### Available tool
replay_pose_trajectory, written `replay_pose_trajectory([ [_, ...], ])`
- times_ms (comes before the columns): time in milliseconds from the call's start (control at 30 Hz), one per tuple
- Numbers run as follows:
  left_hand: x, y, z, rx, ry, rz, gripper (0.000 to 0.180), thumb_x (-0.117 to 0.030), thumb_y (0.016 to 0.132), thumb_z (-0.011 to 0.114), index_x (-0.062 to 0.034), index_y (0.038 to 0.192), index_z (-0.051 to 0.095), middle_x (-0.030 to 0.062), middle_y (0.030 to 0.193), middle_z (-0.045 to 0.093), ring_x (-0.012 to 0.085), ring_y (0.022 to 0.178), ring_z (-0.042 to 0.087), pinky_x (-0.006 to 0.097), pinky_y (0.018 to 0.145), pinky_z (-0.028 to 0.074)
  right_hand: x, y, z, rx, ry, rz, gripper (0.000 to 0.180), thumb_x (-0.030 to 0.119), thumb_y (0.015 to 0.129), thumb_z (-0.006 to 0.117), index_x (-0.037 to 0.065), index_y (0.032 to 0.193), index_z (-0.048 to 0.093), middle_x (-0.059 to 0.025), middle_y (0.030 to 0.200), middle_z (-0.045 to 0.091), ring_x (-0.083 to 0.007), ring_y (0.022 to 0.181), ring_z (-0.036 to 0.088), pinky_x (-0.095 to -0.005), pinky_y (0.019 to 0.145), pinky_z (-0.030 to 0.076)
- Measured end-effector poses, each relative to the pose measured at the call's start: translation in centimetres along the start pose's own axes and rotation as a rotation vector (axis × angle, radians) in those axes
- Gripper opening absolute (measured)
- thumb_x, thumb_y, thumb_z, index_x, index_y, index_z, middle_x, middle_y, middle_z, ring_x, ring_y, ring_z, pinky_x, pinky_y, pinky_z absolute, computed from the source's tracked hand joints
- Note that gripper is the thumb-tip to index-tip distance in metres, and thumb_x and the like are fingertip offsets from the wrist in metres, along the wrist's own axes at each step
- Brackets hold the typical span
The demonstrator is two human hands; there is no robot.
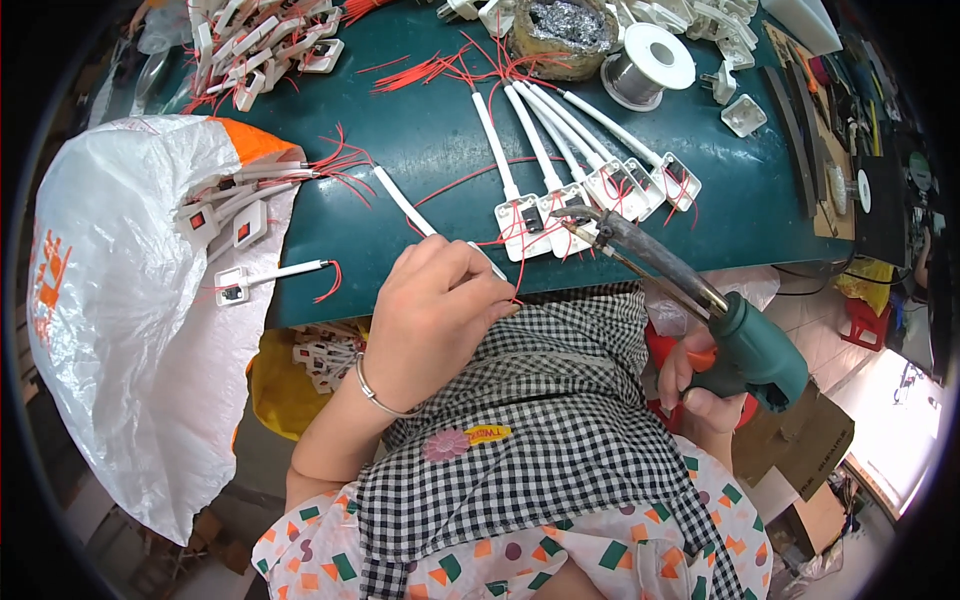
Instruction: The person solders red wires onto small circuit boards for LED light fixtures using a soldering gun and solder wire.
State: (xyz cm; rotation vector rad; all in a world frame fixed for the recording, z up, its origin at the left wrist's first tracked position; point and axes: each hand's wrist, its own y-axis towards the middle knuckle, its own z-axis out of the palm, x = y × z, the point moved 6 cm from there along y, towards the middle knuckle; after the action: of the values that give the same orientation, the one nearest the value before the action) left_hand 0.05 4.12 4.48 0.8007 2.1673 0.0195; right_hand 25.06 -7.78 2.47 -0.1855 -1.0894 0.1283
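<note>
My left hand [432,305] is closed, palm down at the table's near edge, round a white switch piece [405,203] with a tube stem and red wires; its body is mostly hidden under my fingers. In my right hand [683,385] is a soldering gun [752,345] with a green grip and a long metal barrel. Its tip hangs over a row of white switch housings [522,230], which lie open with red wires inside and white tubes pointing away from me. Whether the tip touches one I cannot tell.
A solder spool [650,62] stands at the back beside a crusted bowl [565,35] with silvery contents. A white woven sack [130,300] with several switch pieces sags over the left edge. More pieces [265,50] are heaped far left. Dark bars [790,140] lie at right.
</note>
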Motion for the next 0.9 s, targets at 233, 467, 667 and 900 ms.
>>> replay_pose_trajectory([
  [233, 0.1, -0.9, 0.4, -0.051, -0.004, -0.036, 0.023, 0.000, 0.067, 0.078, -0.0058, 0.082, 0.061, 0.0048, 0.083, 0.055, 0.0222, 0.074, 0.056, 0.035, 0.065, 0.045, 0.0, -0.5, -0.1, 0.043, -0.018, 0.008, 0.060, 0.012, 0.074, 0.076, -0.004, 0.127, 0.054, -0.0066, 0.075, 0.051, -0.0175, 0.060, 0.052, -0.0286, 0.052, 0.045],
  [467, 1.6, -2.9, -0.7, -0.312, -0.030, -0.191, 0.019, 0.006, 0.075, 0.073, -0.0024, 0.085, 0.060, 0.0091, 0.094, 0.062, 0.0192, 0.073, 0.062, 0.027, 0.057, 0.050, -1.7, -1.5, -1.2, 0.186, -0.310, 0.039, 0.057, 0.014, 0.075, 0.079, -0.001, 0.124, 0.056, -0.0063, 0.077, 0.053, -0.0181, 0.056, 0.054, -0.0284, 0.050, 0.043],
  [667, 2.7, -3.6, -0.9, -0.342, -0.091, -0.281, 0.013, 0.006, 0.081, 0.069, -0.0002, 0.088, 0.060, 0.0100, 0.095, 0.065, 0.0141, 0.065, 0.063, 0.024, 0.054, 0.053, -1.1, -0.1, 0.8, 0.112, -0.403, 0.089, 0.021, 0.013, 0.075, 0.080, 0.004, 0.083, 0.063, -0.0026, 0.068, 0.063, -0.0153, 0.057, 0.059, -0.0268, 0.054, 0.046],
  [900, 2.6, -3.6, -1.0, -0.325, -0.137, -0.267, 0.013, 0.006, 0.080, 0.069, -0.0003, 0.088, 0.060, 0.0089, 0.100, 0.065, 0.0127, 0.065, 0.065, 0.025, 0.053, 0.054, -1.5, 0.2, 1.0, 0.252, -0.780, 0.090, 0.021, 0.023, 0.074, 0.078, 0.009, 0.080, 0.064, -0.0015, 0.068, 0.063, -0.0183, 0.058, 0.060, -0.0310, 0.056, 0.048],
])
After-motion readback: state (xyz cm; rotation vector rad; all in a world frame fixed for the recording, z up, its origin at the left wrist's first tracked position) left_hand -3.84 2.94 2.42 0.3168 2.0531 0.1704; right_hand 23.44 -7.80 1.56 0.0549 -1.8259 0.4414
